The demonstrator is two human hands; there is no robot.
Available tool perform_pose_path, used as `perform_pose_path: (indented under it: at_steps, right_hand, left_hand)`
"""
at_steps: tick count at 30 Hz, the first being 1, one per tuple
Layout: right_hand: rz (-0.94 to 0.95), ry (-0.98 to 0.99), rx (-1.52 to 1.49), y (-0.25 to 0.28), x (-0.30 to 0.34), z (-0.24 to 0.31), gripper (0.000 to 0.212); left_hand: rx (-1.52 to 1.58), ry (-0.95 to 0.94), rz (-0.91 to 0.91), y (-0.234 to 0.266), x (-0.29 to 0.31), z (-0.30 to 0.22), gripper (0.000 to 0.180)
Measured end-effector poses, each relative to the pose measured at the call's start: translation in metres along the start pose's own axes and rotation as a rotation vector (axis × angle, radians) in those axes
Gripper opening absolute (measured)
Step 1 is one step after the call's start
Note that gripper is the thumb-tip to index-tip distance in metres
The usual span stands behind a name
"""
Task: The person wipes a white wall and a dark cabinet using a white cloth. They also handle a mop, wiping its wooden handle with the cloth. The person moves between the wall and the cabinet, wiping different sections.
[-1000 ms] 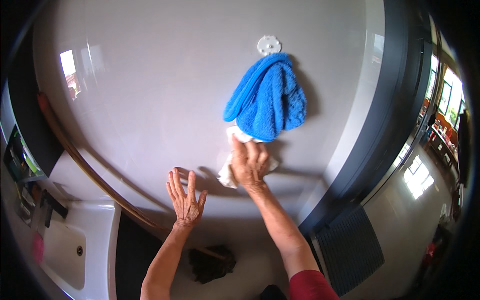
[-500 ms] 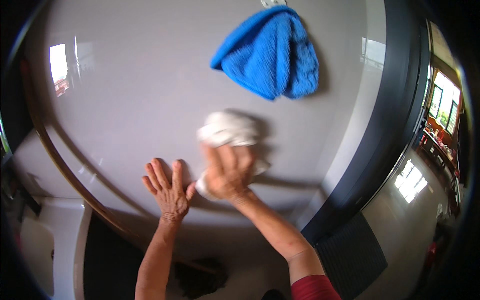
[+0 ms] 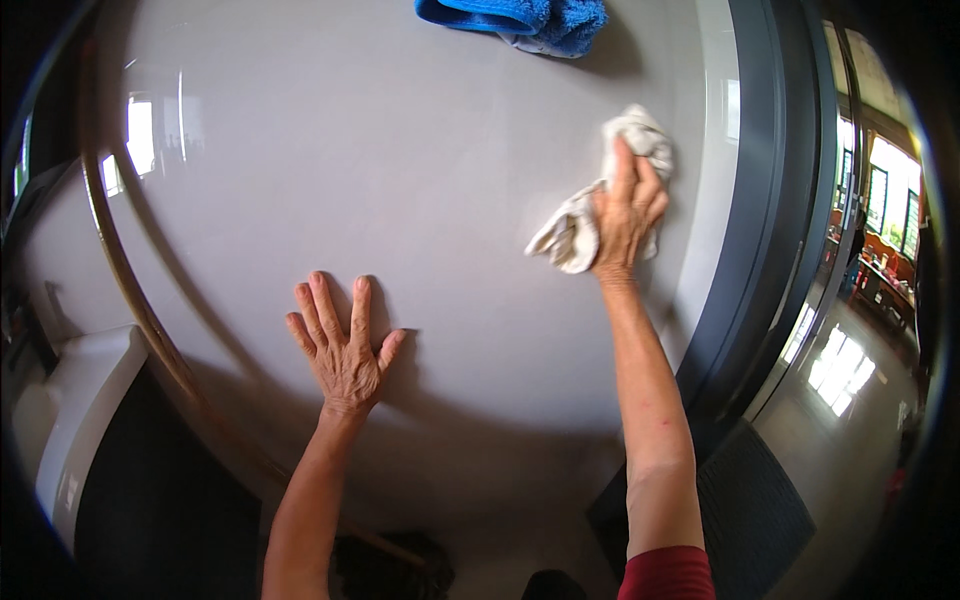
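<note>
My left hand (image 3: pixel 347 350) lies flat against a glossy grey wall (image 3: pixel 420 180), its fingers spread and nothing in it. Farther right and higher, my right hand (image 3: pixel 625 222) presses a crumpled off-white cloth (image 3: pixel 572 232) to the same surface. Part of the cloth bunches up past my fingertips, and a loose fold hangs out on the left of the hand. A blue towel (image 3: pixel 565 25) hangs above, cut off by the top of the picture.
A dark door frame (image 3: pixel 775 190) runs down the right, with a room and shiny floor (image 3: pixel 840 370) beyond. A dark ribbed mat (image 3: pixel 755 500) lies at lower right. At left are a white basin (image 3: pixel 95 400) and a thin brownish curved edge (image 3: pixel 128 270).
My right hand has moved up and to the right with the cloth. My left hand stays flat on the wall. The view has shifted, so the blue towel now sits higher and partly out of the picture.
</note>
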State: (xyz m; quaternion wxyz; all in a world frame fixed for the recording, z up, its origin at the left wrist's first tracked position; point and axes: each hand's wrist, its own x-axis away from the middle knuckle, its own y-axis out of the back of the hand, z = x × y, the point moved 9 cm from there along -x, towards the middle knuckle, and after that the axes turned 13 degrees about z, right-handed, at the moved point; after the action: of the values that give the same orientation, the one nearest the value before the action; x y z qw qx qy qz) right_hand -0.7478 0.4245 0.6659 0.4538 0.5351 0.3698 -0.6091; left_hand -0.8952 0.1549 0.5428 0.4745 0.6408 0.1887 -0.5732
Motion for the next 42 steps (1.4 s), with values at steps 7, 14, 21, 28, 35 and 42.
perform_pose_path:
  at_steps: [7,14,21,28,35,42]
  right_hand:
    - [-0.12,0.007,-0.062,-0.003,0.021,0.072,0.057]
    - [0.122,0.718,-0.296,-0.011,0.071,0.213,0.046]
    - [0.052,0.239,-0.058,-0.003,0.025,0.049,0.062]
    - [-0.067,-0.256,0.011,0.003,0.072,-0.07,0.06]
    - [0.042,-0.41,0.074,0.004,0.181,-0.135,0.058]
    - [0.249,-0.38,0.065,0.001,0.216,-0.139,0.061]
  left_hand:
    - [-0.046,0.006,-0.125,0.014,-0.002,0.0,0.065]
    - [0.059,0.03,-0.125,0.002,-0.006,-0.007,0.066]
    - [-0.029,0.017,-0.155,0.015,-0.003,-0.003,0.057]
    - [-0.038,0.022,-0.153,0.015,-0.004,-0.005,0.059]
    - [-0.006,0.036,-0.171,0.01,-0.003,-0.009,0.057]
    - [-0.012,0.027,-0.185,0.018,-0.006,-0.007,0.057]
